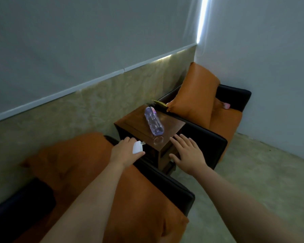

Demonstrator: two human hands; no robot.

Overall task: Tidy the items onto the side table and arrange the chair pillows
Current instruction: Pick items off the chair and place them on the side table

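Holding a plug (137, 146) tight in our left hand (125, 151), we bring it to the desk (135, 121). Our right hand (187, 152) is spread, holding nothing. Next, set the plug down by the bottle (153, 120).

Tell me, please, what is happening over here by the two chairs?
A person is tidying things onto the small wooden side table between two orange chairs. The left hand holds a white charger just at the table's near edge, not yet set down. The right hand is open and empty, hovering over the table's near corner. A clear plastic bottle already lies on its side on the tabletop. An orange pillow stands upright on the far chair.
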